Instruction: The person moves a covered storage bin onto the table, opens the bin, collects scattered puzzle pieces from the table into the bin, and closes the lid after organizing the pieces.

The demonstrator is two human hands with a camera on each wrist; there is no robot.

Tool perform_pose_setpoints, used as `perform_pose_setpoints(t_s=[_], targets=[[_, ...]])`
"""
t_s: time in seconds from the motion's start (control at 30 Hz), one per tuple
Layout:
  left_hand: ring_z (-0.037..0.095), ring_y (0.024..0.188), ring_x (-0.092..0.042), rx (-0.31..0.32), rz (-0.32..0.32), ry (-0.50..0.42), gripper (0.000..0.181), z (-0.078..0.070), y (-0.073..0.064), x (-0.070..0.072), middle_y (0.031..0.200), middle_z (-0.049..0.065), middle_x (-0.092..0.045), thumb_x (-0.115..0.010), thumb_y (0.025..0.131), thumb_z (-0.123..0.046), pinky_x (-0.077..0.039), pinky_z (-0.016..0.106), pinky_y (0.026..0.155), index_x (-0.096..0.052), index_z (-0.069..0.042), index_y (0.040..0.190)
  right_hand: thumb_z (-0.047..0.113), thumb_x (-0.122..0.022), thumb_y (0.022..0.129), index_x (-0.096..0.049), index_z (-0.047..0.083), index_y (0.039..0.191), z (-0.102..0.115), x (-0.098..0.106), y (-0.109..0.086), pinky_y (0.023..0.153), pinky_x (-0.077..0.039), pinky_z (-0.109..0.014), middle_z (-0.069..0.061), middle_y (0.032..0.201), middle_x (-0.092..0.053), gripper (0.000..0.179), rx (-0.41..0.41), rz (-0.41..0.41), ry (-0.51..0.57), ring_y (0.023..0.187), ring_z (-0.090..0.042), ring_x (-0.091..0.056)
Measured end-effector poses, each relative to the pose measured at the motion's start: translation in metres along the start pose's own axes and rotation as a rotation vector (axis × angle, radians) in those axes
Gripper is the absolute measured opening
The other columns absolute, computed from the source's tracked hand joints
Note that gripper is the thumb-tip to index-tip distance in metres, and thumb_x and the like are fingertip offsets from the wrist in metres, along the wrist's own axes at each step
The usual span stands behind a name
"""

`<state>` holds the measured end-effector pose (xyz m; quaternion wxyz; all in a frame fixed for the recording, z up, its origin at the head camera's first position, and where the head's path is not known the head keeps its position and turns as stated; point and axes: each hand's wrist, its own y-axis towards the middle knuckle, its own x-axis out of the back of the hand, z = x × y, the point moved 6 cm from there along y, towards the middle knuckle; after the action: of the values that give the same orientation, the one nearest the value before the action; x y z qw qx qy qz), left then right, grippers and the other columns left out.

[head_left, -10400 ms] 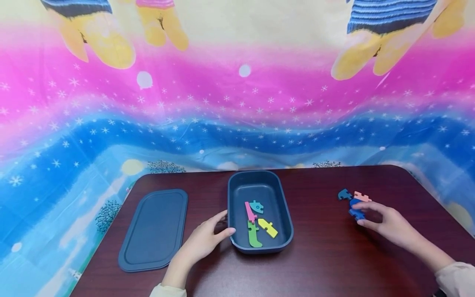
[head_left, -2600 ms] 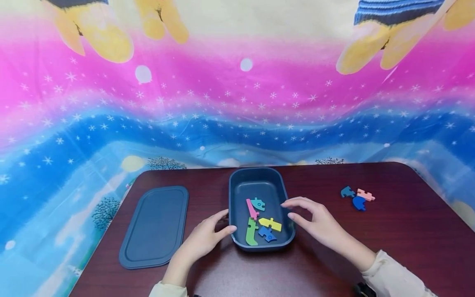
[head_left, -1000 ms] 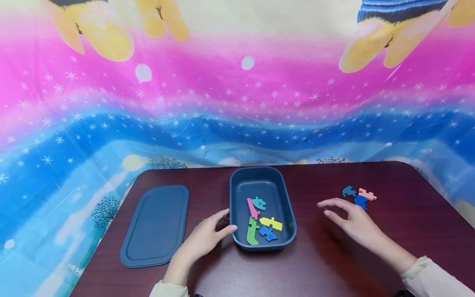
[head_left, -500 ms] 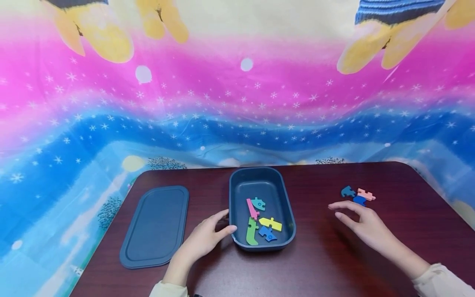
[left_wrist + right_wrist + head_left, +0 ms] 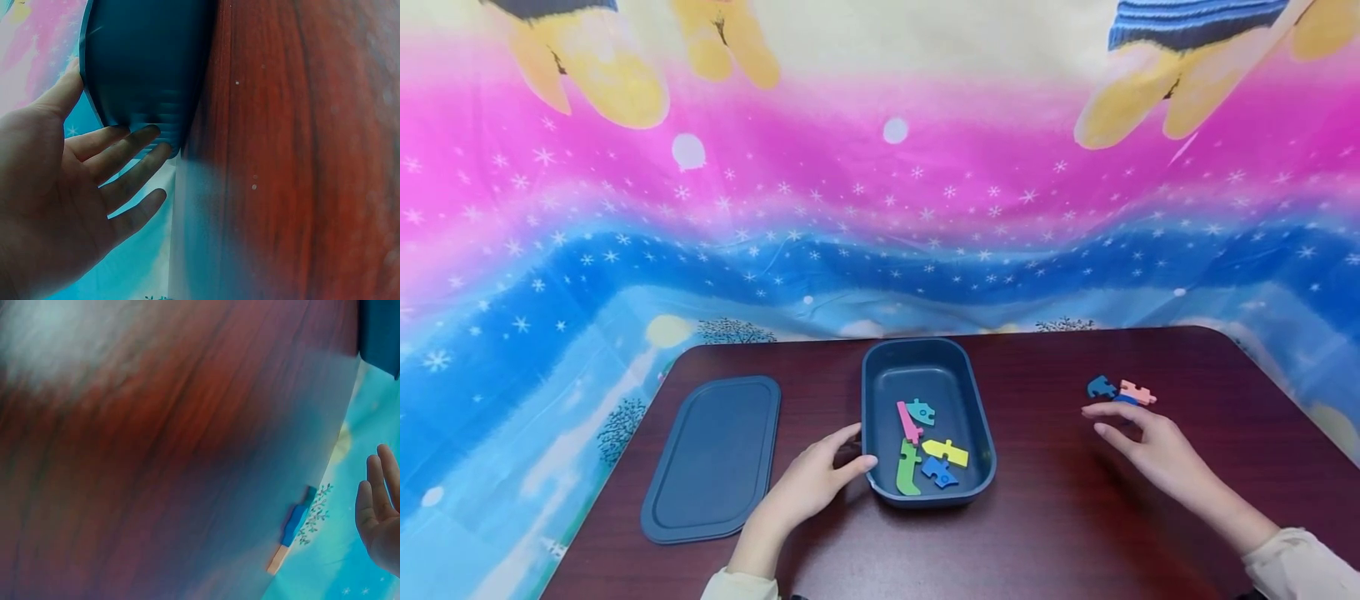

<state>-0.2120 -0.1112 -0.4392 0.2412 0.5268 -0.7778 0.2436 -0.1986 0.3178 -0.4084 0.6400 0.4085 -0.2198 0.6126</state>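
Observation:
A dark blue-grey box point(image 5: 925, 501) stands mid-table, with pink point(image 5: 908, 422), teal point(image 5: 921, 412), yellow point(image 5: 946, 452), green point(image 5: 907, 468) and blue point(image 5: 939, 472) puzzle pieces inside. My left hand point(image 5: 816, 483) rests against its left side, thumb tip at the rim. In the left wrist view, the other fingers point(image 5: 134, 178) extend along the outer wall. At the right, my right hand point(image 5: 1161, 454) hovers with relaxed fingers and nothing in them, just in front of three loose pieces: dark teal point(image 5: 1101, 387), salmon point(image 5: 1138, 392) and blue point(image 5: 1125, 399), the last partly hidden by the hand.
A flat dark blue-grey lid point(image 5: 713, 458) lies on the table left of the box. The dark red-brown wooden table point(image 5: 1022, 533) ends at the back against a printed, snowflake-patterned cloth point(image 5: 820, 225).
The right hand carried a blue piece into the box, then moved back right to the loose pieces, over the last second drawing nearer to the loose blue one. The left hand stays.

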Motion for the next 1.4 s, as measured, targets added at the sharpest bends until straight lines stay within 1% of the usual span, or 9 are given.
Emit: perform_pose_setpoints(t_s=[0.2, 0.27, 0.33, 0.4, 0.47, 0.53, 0.7, 0.97, 1.4], targets=[[0.028, 0.126, -0.055, 0.001, -0.004, -0.002, 0.068, 0.001, 0.0, 0.0, 0.14, 0.008, -0.055, -0.062, 0.094, -0.053, -0.044, 0.055, 0.101, -0.046, -0.017, 0.149, 0.016, -0.071, 0.094, -0.073, 0.014, 0.115, -0.012, 0.003, 0.0, 0.071, -0.049, -0.021, -0.013, 0.115, -0.069, 0.021, -0.008, -0.016, -0.026, 0.092, 0.008, -0.053], [0.029, 0.127, -0.054, -0.001, -0.005, -0.001, 0.067, 0.001, 0.0, 0.0, 0.141, 0.008, -0.055, -0.062, 0.094, -0.053, -0.044, 0.055, 0.101, -0.046, -0.017, 0.149, 0.016, -0.071, 0.093, -0.073, 0.013, 0.114, -0.015, 0.005, 0.001, 0.07, -0.048, -0.023, -0.013, 0.114, -0.069, 0.021, -0.01, -0.027, -0.035, 0.091, 0.005, -0.054], [0.029, 0.127, -0.054, -0.001, -0.006, -0.002, 0.067, 0.001, 0.0, 0.0, 0.14, 0.008, -0.055, -0.062, 0.094, -0.053, -0.043, 0.056, 0.101, -0.046, -0.017, 0.149, 0.014, -0.071, 0.093, -0.073, 0.012, 0.114, -0.018, 0.006, 0.001, 0.073, -0.048, -0.029, -0.015, 0.113, -0.069, 0.021, -0.007, -0.035, -0.038, 0.096, -0.007, -0.06], [0.029, 0.127, -0.054, -0.001, -0.007, -0.001, 0.067, 0.001, 0.0, -0.001, 0.14, 0.008, -0.056, -0.062, 0.094, -0.053, -0.044, 0.056, 0.101, -0.047, -0.018, 0.149, 0.012, -0.071, 0.093, -0.073, 0.009, 0.114, -0.021, 0.008, 0.002, 0.079, -0.048, -0.04, -0.017, 0.113, -0.069, 0.021, -0.003, -0.042, -0.041, 0.103, -0.026, -0.062], [0.029, 0.127, -0.054, 0.001, -0.008, 0.0, 0.067, 0.001, 0.0, 0.0, 0.14, 0.008, -0.056, -0.062, 0.094, -0.053, -0.044, 0.056, 0.101, -0.047, -0.018, 0.149, 0.012, -0.069, 0.094, -0.072, 0.007, 0.114, -0.025, 0.008, 0.003, 0.084, -0.044, -0.05, -0.021, 0.116, -0.067, 0.021, -0.008, -0.039, -0.038, 0.113, -0.043, -0.056], [0.029, 0.127, -0.054, 0.0, -0.009, 0.001, 0.067, 0.001, 0.001, 0.0, 0.14, 0.008, -0.056, -0.062, 0.094, -0.053, -0.043, 0.056, 0.101, -0.047, -0.018, 0.149, 0.011, -0.068, 0.095, -0.07, 0.004, 0.116, -0.028, 0.009, 0.005, 0.088, -0.039, -0.062, -0.027, 0.125, -0.062, 0.022, -0.014, -0.026, -0.014, 0.122, -0.052, -0.047], [0.029, 0.127, -0.054, 0.001, -0.01, 0.008, 0.067, 0.001, 0.002, 0.0, 0.14, 0.008, -0.055, -0.062, 0.094, -0.053, -0.043, 0.056, 0.101, -0.047, -0.017, 0.149, 0.015, -0.064, 0.098, -0.068, 0.001, 0.119, -0.036, 0.012, 0.007, 0.094, -0.033, -0.07, -0.032, 0.138, -0.049, 0.026, -0.045, 0.002, 0.016, 0.129, -0.056, -0.038], [0.029, 0.126, -0.055, 0.004, -0.01, 0.008, 0.068, 0.001, 0.003, 0.0, 0.14, 0.007, -0.056, -0.062, 0.094, -0.052, -0.044, 0.055, 0.101, -0.046, -0.017, 0.149, 0.015, -0.064, 0.098, -0.069, 0.003, 0.118, -0.047, 0.019, 0.009, 0.082, -0.041, -0.065, -0.033, 0.121, -0.061, 0.024, -0.043, 0.0, -0.052, 0.116, -0.057, -0.048], [0.028, 0.126, -0.055, 0.005, -0.01, -0.002, 0.067, 0.0, 0.005, 0.0, 0.14, 0.007, -0.056, -0.062, 0.094, -0.052, -0.044, 0.055, 0.101, -0.046, -0.017, 0.149, 0.016, -0.066, 0.097, -0.068, 0.0, 0.12, -0.066, 0.022, 0.019, 0.081, -0.042, -0.065, -0.034, 0.122, -0.059, 0.028, -0.073, -0.009, -0.052, 0.113, -0.054, -0.051]])
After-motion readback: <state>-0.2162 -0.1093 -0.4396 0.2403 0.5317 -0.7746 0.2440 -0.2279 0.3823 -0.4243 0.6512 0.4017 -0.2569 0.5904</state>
